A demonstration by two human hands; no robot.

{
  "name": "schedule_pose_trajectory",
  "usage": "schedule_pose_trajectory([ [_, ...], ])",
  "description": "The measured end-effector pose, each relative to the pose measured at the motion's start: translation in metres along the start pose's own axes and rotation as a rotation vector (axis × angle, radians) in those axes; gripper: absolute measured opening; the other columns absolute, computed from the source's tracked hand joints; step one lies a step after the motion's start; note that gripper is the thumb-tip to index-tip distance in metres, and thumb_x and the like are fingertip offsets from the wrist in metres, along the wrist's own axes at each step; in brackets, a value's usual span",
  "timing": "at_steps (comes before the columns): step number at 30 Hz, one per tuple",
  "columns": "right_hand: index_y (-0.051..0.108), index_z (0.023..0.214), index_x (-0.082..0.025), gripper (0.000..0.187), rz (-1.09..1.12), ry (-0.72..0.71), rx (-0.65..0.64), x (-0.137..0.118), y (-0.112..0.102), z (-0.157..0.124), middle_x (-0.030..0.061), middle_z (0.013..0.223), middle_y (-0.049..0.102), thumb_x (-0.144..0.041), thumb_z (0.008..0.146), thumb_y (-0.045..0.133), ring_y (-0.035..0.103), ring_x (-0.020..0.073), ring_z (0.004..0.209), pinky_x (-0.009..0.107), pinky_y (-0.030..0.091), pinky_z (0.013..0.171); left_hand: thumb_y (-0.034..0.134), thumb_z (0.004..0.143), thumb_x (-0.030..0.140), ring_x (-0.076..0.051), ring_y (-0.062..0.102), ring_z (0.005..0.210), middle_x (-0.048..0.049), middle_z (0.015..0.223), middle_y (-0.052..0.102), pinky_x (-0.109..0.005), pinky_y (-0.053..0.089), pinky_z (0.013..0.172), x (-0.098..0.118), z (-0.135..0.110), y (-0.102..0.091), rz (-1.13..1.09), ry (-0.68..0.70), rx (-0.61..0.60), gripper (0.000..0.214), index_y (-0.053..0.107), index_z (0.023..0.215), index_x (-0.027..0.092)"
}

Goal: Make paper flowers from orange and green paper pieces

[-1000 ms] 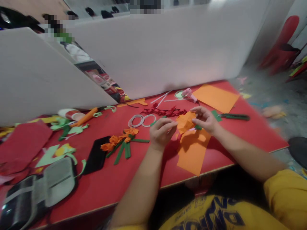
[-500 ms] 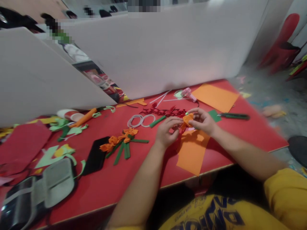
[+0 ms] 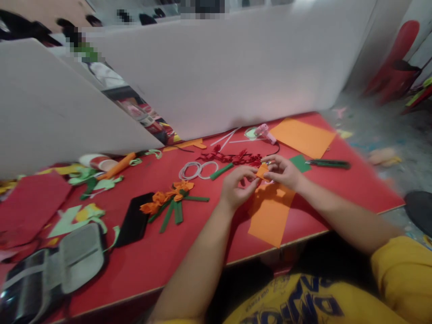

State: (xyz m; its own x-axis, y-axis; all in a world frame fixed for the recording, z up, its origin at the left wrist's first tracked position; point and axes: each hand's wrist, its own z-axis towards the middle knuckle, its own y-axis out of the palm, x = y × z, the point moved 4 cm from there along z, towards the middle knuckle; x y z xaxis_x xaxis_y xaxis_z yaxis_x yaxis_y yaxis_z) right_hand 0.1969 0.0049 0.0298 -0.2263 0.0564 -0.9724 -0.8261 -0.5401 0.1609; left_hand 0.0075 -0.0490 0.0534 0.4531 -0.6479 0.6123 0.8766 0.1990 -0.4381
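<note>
Between the fingertips of both hands is a small orange paper flower (image 3: 262, 171). My left hand (image 3: 239, 186) pinches its left side with thumb and forefinger. My right hand (image 3: 282, 172) grips the right side, fingers curled over the top. Below them an orange sheet (image 3: 272, 216) lies on the red table, with small orange pieces on it. Just behind the hands is a row of red paper flowers (image 3: 232, 156). Finished-looking orange flowers with green stems (image 3: 172, 198) lie to the left.
A pink glue gun (image 3: 265, 132), another orange sheet (image 3: 303, 137), a green paper piece (image 3: 300, 164) and a cutter knife (image 3: 329, 164) are at the right. White rings (image 3: 191, 171), a black phone (image 3: 135, 219), an open case (image 3: 83, 256) and paper scraps lie leftward. A white partition (image 3: 236, 72) stands behind.
The orange flower has been turned and sits slightly lower, showing a flatter side. My left fingers have shifted in to meet it, and my right hand has moved slightly left.
</note>
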Motion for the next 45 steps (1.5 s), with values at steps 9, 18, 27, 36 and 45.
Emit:
schedule_pose_trajectory([
  [9,0.066,0.13,-0.023,0.054,-0.436,-0.169,0.034,-0.01,-0.007,-0.002,0.0032,0.098,0.068,-0.051,0.087,0.083,0.065,0.0177,0.079,0.03,0.055,0.067,0.073,0.097,0.024,-0.013,0.071,0.076,-0.0051,0.104,0.081,-0.025,0.055,0.064,-0.006,-0.002,-0.003,0.04,-0.002,-0.005,0.015,0.076,0.111,0.023],
  [18,0.075,0.112,-0.022,0.024,-1.26,0.032,0.113,-0.032,-0.051,-0.002,0.0095,0.11,0.074,-0.036,0.092,0.075,0.07,0.0275,0.099,0.038,0.055,0.086,0.071,0.094,0.022,-0.016,0.071,0.077,-0.0037,0.099,0.081,-0.027,0.054,0.07,-0.009,-0.004,0.016,0.127,-0.059,-0.429,0.016,0.079,0.108,0.024],
  [27,0.063,0.145,-0.017,0.068,-1.344,0.016,-0.071,-0.026,-0.055,-0.003,0.0192,0.143,0.064,-0.022,0.079,0.081,0.062,0.0392,0.131,0.049,0.054,0.107,0.068,0.1,0.034,-0.017,0.067,0.075,-0.0049,0.096,0.08,-0.029,0.048,0.069,-0.007,-0.002,0.017,0.148,-0.129,-0.344,0.017,0.081,0.102,0.024],
  [36,0.073,0.131,-0.023,0.05,-1.138,0.054,-0.124,-0.039,-0.068,0.003,0.009,0.114,0.079,-0.01,0.083,0.073,0.073,0.0295,0.107,0.044,0.054,0.1,0.069,0.099,0.034,-0.015,0.063,0.069,-0.0031,0.091,0.079,-0.028,0.046,0.064,-0.016,-0.002,0.014,0.113,-0.211,-0.195,0.016,0.079,0.097,0.022],
  [45,0.065,0.139,-0.025,0.055,-0.351,-0.106,-0.119,-0.042,-0.038,-0.002,0.0012,0.099,0.069,-0.021,0.086,0.08,0.069,0.0178,0.09,0.03,0.059,0.078,0.076,0.097,0.042,-0.014,0.065,0.073,-0.0074,0.113,0.078,-0.025,0.05,0.061,0.0,-0.002,0.014,-0.147,-0.244,-0.047,0.031,0.074,0.122,0.024],
])
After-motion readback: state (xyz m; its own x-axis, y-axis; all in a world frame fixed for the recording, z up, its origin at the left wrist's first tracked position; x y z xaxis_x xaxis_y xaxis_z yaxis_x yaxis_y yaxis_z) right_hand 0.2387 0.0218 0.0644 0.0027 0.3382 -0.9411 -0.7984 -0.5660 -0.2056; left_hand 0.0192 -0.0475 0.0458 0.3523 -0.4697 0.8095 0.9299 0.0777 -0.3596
